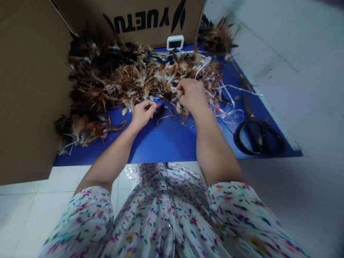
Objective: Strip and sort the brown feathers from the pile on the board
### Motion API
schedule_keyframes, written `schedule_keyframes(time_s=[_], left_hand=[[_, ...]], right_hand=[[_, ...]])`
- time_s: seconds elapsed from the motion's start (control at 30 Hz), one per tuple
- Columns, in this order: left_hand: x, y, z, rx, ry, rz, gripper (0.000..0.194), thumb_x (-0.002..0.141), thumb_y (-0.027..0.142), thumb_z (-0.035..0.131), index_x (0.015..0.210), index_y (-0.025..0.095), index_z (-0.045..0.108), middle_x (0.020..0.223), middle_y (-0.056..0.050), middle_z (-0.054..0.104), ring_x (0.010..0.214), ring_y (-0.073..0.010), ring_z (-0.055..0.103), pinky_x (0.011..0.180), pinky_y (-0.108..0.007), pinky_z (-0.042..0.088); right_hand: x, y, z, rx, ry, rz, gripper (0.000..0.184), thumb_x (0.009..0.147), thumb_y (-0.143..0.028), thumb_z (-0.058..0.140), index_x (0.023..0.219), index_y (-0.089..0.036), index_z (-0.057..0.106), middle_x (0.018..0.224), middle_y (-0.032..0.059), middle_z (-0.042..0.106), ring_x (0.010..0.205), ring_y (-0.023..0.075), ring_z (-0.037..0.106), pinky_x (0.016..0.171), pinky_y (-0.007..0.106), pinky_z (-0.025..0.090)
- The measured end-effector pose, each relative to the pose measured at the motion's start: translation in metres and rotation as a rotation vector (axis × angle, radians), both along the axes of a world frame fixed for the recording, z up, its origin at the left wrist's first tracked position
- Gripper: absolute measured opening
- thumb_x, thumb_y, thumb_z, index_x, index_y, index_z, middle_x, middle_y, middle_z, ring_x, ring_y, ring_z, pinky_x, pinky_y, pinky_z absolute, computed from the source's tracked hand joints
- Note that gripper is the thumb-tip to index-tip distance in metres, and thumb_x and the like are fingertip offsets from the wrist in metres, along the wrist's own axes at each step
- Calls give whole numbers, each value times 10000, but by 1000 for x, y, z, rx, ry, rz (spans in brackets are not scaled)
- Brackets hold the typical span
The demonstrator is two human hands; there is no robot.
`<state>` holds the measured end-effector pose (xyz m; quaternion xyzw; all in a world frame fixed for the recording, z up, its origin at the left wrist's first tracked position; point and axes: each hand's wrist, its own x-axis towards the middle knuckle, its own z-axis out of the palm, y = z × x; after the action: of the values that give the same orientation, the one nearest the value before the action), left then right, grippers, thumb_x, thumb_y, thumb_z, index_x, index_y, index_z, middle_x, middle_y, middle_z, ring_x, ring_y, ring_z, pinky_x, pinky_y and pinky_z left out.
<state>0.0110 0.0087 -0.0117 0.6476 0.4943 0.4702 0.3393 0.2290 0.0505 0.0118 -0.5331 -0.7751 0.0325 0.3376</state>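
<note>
My left hand is closed in a pinch over the front of the blue table. A small dark feather with a bit of pink sticks out at its fingertips. To the right, my right hand is closed at the edge of the feather pile, with a thin, pale, quill-like piece between thumb and fingers. The pile of brown, black and whitish feathers spreads across the table behind both hands. Some thin loose feathers lie on the blue surface between them.
Large black-handled scissors lie at the right, near tangled white and pink strings. A small white digital display stands before a cardboard box. Feather bundles lie at the left front and back right. Cardboard borders the left.
</note>
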Motion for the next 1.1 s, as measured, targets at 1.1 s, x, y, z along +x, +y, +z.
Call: schedule_keyframes(time_s=[1.1], left_hand=[[21, -34, -4, 502, 636, -386, 249, 1008, 335, 466, 1020, 182, 662, 878, -65, 730, 742, -155, 665, 654, -257, 469]], right_hand=[[-8, 13, 69, -201, -246, -34, 246, 642, -230, 875, 841, -255, 732, 869, 47, 744, 920, 299, 697, 884, 460, 538]])
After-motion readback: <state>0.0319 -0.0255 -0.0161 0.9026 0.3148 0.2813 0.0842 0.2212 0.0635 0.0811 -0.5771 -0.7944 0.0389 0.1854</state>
